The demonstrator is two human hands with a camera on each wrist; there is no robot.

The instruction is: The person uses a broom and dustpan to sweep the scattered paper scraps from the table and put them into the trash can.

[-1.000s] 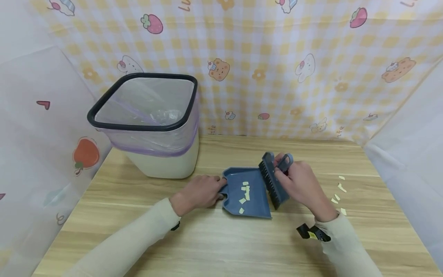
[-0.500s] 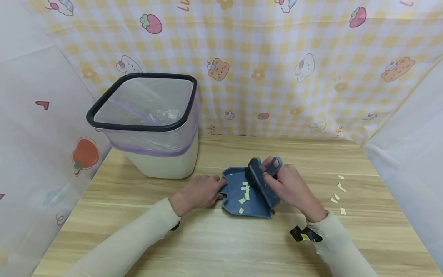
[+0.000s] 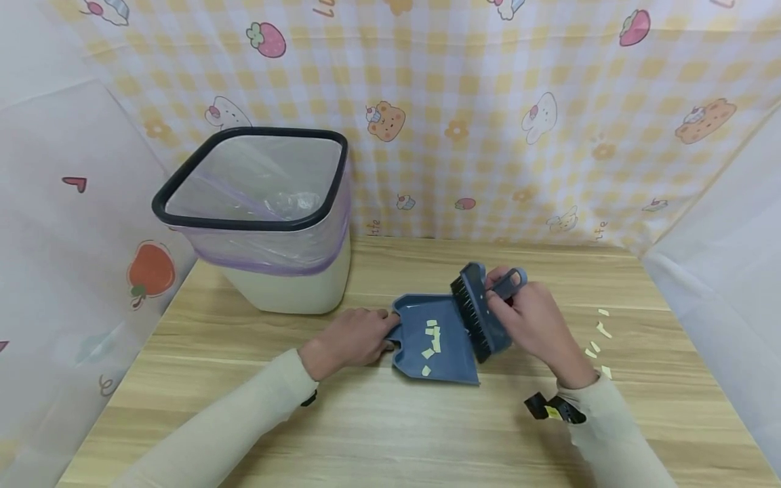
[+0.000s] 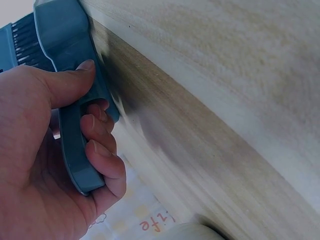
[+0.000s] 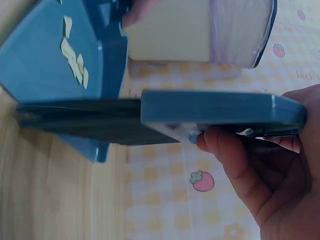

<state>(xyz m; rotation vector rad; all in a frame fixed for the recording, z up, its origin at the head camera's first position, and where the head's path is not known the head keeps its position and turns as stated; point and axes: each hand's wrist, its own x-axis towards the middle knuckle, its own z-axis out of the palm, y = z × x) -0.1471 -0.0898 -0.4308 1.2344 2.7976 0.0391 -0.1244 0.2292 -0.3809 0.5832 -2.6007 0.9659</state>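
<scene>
Dustpan handle mostly hidden by left hand, head view.

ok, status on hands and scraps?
Left fingers grip dustpan; right fingers grip brush. Scraps: some in dustpan, others loose on table. Brush at dustpan's open edge, nothing else there.

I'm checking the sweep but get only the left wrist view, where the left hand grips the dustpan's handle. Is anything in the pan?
Observer: Yes, the head view shows several pale scraps lying in the dustpan.
Operator: I see just some bristles. What holds the brush?
Observer: The right hand grips it, near the pan's open edge.
Operator: Anything outside the pan?
Observer: Yes, a few loose bits lie on the table, off to the person's right, beyond that hand.
</scene>
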